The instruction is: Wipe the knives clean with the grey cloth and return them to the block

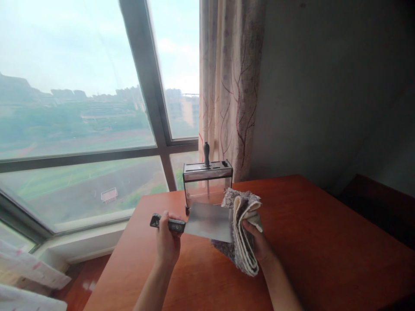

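Note:
My left hand [168, 242] is closed around the dark handle of a cleaver [207, 221], whose broad grey blade points right. In my right hand [256, 242] is a folded, fluffy grey-and-white cloth [243, 233], gripped from its right side. The cloth laps over the blade's right end, with part of it showing below the lower edge. Most of my right fingers are hidden by the cloth. Just behind the blade stands a clear-sided knife block [208, 170] with a slotted top, and one dark-handled tool [206, 154] sticks up out of it.
A reddish-brown wooden table [311, 242] spreads under my hands. Large windows with a grey frame [152, 73] rise on the left. A patterned curtain [231, 86] hangs behind the table, beside a dark wall [317, 95]. White fabric [29, 263] lies at the lower left.

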